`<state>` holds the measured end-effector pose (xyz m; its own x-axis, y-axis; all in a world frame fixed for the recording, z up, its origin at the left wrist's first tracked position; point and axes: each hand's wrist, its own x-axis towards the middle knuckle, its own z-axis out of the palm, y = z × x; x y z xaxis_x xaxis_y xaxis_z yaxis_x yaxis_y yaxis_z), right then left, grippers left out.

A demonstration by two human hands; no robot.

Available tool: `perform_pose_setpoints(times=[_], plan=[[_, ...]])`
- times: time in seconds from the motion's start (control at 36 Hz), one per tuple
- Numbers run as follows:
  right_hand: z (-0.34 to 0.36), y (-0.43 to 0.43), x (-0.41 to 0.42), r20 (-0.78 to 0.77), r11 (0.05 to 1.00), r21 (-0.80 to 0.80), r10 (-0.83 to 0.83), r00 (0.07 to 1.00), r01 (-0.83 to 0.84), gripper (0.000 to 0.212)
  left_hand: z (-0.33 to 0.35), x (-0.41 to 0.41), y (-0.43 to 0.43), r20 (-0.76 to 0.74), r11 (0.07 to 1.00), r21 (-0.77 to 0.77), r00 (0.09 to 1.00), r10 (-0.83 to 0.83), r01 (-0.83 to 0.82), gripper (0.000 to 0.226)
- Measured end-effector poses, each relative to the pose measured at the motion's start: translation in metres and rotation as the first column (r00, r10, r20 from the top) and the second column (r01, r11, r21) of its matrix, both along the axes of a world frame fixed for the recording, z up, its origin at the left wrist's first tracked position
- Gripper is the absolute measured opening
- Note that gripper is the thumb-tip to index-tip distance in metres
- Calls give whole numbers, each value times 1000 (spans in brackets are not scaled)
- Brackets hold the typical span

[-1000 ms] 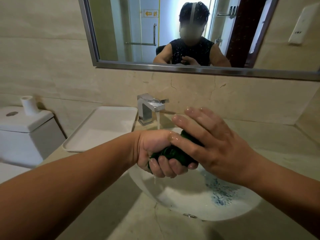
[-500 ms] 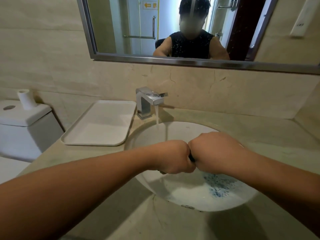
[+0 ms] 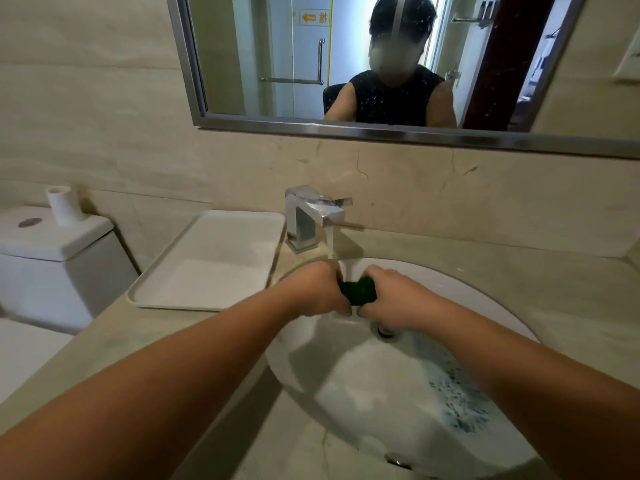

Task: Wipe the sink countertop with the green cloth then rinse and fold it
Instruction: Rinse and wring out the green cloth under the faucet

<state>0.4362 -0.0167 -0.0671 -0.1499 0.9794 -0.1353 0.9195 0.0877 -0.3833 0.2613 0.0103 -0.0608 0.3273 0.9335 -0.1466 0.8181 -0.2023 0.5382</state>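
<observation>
Fingers of the left hand (image 3: 317, 292) and the right hand (image 3: 388, 296) were curled tight round the ends of the green cloth (image 3: 358, 290), bunched into a dark roll between the two fists; it was held over the white sink (image 3: 346, 393), under the water running from the chrome faucet (image 3: 311, 216); a white tray (image 3: 207, 261) lay on the table (image 3: 121, 334), left of the sink.
</observation>
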Motion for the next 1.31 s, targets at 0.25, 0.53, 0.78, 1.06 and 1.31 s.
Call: perform_pose_setpoints(times=[0.25, 0.53, 0.78, 1.06, 1.31], plan=[[-10, 32, -27, -472, 974, -124, -228, 851, 192, 67, 2, -17, 34, 494, 956, -216, 821, 284, -201, 18], [-22, 41, -35, -666, 992, -10, -101, 740, 126, 15, 2, -14, 40, 719, 934, -344, 611, 331, -102, 25], [-13, 50, -29, -608, 961, 70, -173, 775, 269, 45, -3, -29, 42, 430, 936, -303, 850, 303, -180, 12], [18, 59, -27, -649, 930, 155, -160, 744, 334, 48, -1, -19, 39, 446, 990, -133, 889, 104, -50, 9], [30, 63, -5, -768, 906, 134, -161, 620, 401, 36, 5, -34, 43, 392, 995, -40, 915, 100, -92, 19]])
